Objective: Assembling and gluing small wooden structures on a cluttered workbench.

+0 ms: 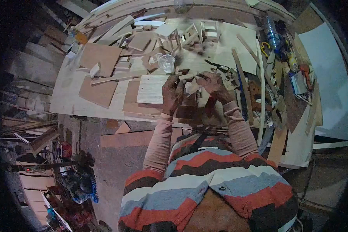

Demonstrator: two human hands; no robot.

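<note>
Both hands meet over the near edge of a worktable. Between them is a small pale wood piece [187, 77], its ends at the fingers of my left hand [173, 94] and my right hand [214, 86]. The fingers of both hands are closed around it. Beside my left hand lies a pale square wooden board [151, 89], on top of a brown panel [131, 101]. Just beyond the hands stands a clear plastic cup [166, 63]. Small wood offcuts [231, 79] lie to the right of my right hand. Shadow hides details under my right palm.
Little wooden frames [191, 34] stand at the far side of the table. Brown panels [98, 91] and long strips lie at the left. A plastic bottle [272, 34], sticks and tools crowd the right side. A large white sheet [328, 77] leans at far right.
</note>
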